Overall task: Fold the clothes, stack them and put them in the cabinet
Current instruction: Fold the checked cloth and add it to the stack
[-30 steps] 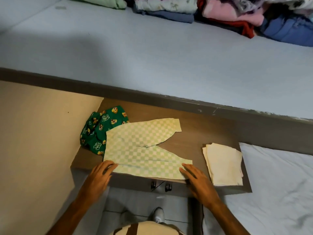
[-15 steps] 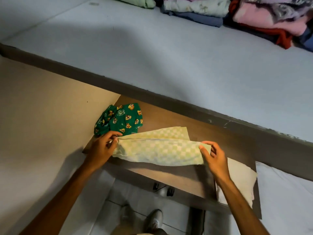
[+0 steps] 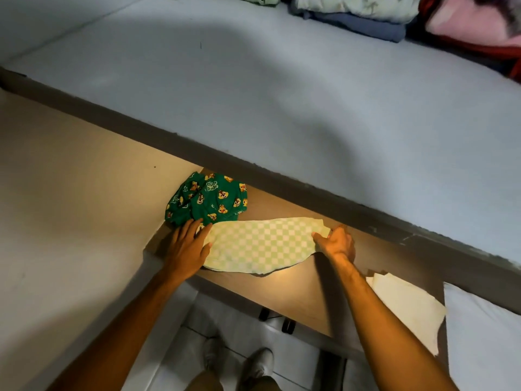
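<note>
On wooden table (image 3: 296,289), beside green cartoon-print garment (image 3: 210,198) — checkered pants (image 3: 262,245) folded leg over leg. Left hand (image 3: 187,246) flat on waistband end, open; right hand (image 3: 337,244) pinching cuff end. Light, limp cotton — hold by ends and keep taut.

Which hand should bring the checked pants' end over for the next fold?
Right, probably. The right hand grips the free end of the checked pants; the left hand lies flat on the other end, beside the green garment, anchoring it.

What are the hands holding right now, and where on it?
The green checked garment: left hand presses its left end, right hand grips its right end.
</note>
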